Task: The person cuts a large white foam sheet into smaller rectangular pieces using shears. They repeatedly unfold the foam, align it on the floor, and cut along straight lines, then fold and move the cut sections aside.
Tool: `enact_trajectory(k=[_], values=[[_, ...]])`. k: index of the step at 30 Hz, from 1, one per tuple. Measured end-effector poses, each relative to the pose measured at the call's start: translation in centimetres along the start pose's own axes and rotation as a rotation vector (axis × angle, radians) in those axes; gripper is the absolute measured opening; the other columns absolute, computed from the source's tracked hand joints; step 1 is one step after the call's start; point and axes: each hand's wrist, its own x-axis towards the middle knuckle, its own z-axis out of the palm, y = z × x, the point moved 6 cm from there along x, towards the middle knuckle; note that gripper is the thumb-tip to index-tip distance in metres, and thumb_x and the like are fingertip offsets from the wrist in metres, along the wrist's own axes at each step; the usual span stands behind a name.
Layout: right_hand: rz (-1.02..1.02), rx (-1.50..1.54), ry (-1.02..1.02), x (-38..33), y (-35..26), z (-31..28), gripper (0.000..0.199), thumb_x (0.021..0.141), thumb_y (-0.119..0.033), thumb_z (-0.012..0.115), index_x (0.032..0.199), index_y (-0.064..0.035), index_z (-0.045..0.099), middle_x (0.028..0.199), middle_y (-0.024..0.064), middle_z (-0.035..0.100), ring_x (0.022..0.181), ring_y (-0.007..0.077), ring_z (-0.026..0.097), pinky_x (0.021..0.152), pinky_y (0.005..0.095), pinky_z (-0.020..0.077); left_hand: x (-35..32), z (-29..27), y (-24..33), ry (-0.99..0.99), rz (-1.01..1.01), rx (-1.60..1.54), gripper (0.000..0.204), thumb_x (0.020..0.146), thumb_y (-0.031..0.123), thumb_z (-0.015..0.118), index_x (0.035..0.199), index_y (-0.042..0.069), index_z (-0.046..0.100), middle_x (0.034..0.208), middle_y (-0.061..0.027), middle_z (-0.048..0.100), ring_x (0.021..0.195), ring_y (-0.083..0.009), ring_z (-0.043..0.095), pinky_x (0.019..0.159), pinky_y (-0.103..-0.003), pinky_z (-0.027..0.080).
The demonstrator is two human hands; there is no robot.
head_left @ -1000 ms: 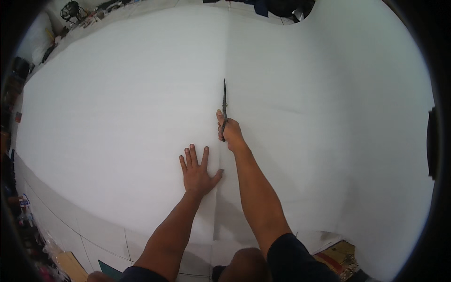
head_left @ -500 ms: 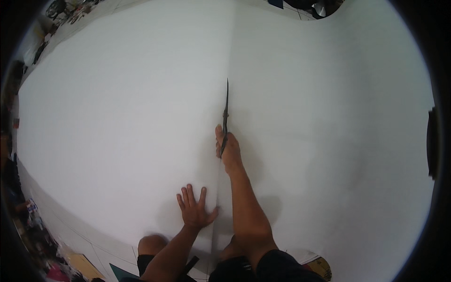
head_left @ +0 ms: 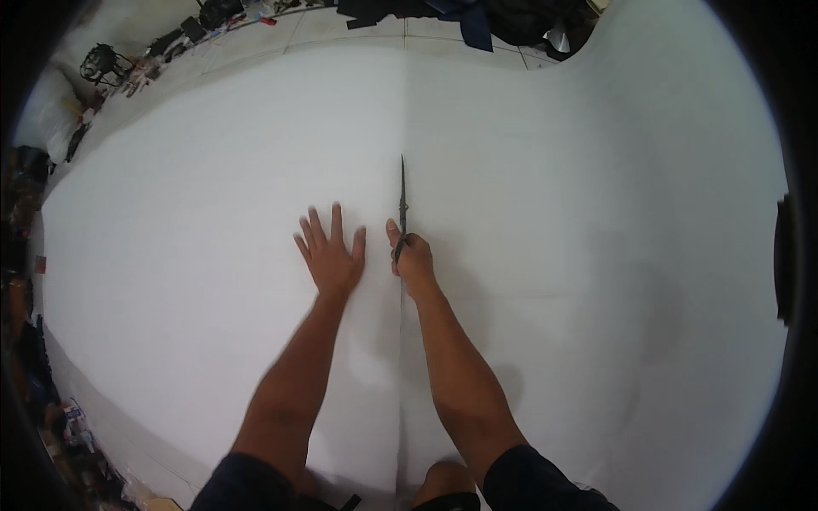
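A large white sheet (head_left: 213,170) spreads over the tiled floor in front of me. My right hand (head_left: 414,260) is closed around the handles of dark scissors (head_left: 403,192), whose blades point straight away from me. The scissors sit on a straight line running up the sheet; behind them, toward my knees, a cut shows along it. The blades look nearly together. Just left of the scissors, my left hand (head_left: 331,254) presses flat on the sheet, fingers spread, holding nothing.
Dark cloth and bags (head_left: 520,21) lie on the tiles beyond the far edge. A caged black object (head_left: 102,64) and a pale plastic bag (head_left: 49,115) stand at the far left. Assorted clutter lines the left side. On the right the sheet curves upward.
My left hand has moved forward along the sheet, from near my knees to beside the scissors. The view has shifted, showing more floor at the far edge. The right hand keeps the scissors.
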Motion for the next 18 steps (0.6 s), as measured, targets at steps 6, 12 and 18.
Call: enact_trajectory(k=[6,12,18], values=[[0.042,-0.109,0.1,0.9,0.0,-1.7,0.055,0.085,-0.057,0.06,0.063,-0.0102,0.044,0.053,-0.001,0.041,0.043,0.0101,0.039,0.04,0.0258,0.0325,-0.4,4.3,1.2,-0.201,-0.025,0.071,0.066,0.091,0.052,0.044,0.145,0.016,0.033,0.151,-0.0248,0.016,0.141,-0.0413,0.012,0.113,-0.055,0.003],[0.097,-0.098,0.082,12.4,-4.5,-0.1,0.056,0.082,-0.062,0.061,0.066,-0.0108,0.044,0.052,-0.003,0.038,0.042,0.0092,0.037,0.041,0.0246,0.0319,1.8,6.9,0.0,-0.258,-0.035,0.052,0.067,0.088,0.048,0.049,0.145,0.015,0.034,0.151,-0.0266,0.016,0.14,-0.0435,0.012,0.111,-0.058,0.003],[0.183,0.017,-0.04,20.7,-9.8,0.9,0.058,0.08,-0.066,0.06,0.066,-0.0113,0.044,0.052,-0.0043,0.036,0.042,0.0086,0.036,0.041,0.0251,0.032,2.4,7.3,-0.9,-0.356,-0.095,0.044,0.071,0.082,0.045,0.058,0.143,0.015,0.037,0.152,-0.0264,0.012,0.141,-0.0437,0.01,0.111,-0.059,0.002]])
